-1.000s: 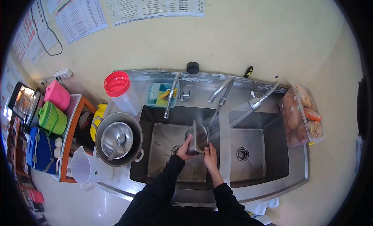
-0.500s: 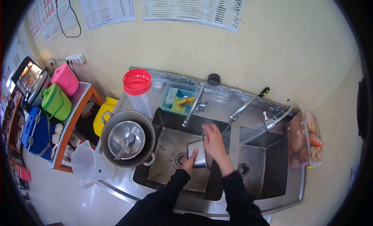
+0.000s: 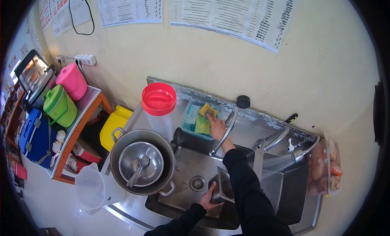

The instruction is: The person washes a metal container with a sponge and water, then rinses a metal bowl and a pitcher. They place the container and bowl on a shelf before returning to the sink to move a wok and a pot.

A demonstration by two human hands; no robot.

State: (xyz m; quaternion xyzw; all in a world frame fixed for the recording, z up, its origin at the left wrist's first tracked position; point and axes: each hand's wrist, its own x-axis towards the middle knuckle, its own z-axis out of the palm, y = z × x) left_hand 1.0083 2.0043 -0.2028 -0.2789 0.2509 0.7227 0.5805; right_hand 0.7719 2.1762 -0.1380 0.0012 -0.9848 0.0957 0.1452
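Observation:
My left hand (image 3: 208,198) is closed around the side of a rectangular stainless steel container (image 3: 224,186). The container is tilted over the left sink basin (image 3: 183,159), its open side partly behind my right sleeve. My right hand (image 3: 217,127) reaches past the spring-necked faucet (image 3: 227,132) to a teal plastic tray (image 3: 191,128) at the back of the counter. Its fingertips press on a yellow sponge (image 3: 206,109), which is partly hidden by them. A yellow-green scrubbing pad (image 3: 202,125) lies just below the sponge.
Water sprays from a second faucet (image 3: 299,155) over the right basin. A large pot (image 3: 170,171) with a metal bowl (image 3: 155,171) and ladle (image 3: 139,171) stands left. Nearby are a red-topped container (image 3: 159,99), a clear pitcher (image 3: 90,185) and a box of raw meat (image 3: 321,167).
My right hand has moved from above the metal container to the sponge tray. My left hand keeps the container, now tilted differently. The camera view has shifted.

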